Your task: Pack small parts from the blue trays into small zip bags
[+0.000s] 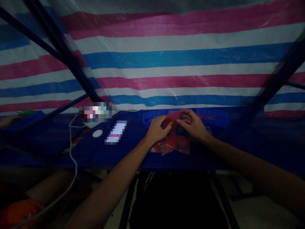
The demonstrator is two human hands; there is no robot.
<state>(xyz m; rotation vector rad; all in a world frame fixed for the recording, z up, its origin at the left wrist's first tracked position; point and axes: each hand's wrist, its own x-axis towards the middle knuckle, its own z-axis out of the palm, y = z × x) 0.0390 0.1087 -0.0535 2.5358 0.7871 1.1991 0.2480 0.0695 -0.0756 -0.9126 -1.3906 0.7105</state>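
Note:
Between my two hands is a small red translucent plastic bag (173,118), raised above the blue table. My left hand (157,128) pinches its left side with thumb and fingers. On the other side, the fingers of my right hand (193,124) are bent at the bag's right edge, thumb and fingertips closed on it. Beneath my hands lies a loose pile of similar red bags (178,143), some with small shiny contents that I cannot make out. Behind them stand a blue tray (149,117), partly covered by my left hand, and a second blue tray (219,122) holding reddish items.
A blurred-out phone (116,132) and a white round case (97,133) lie on the table (95,154) to the left. Behind them is a power strip (102,119) with a white cable (71,140). Another person's hand (8,121) is at far left. Striped sheeting (178,60) hangs behind.

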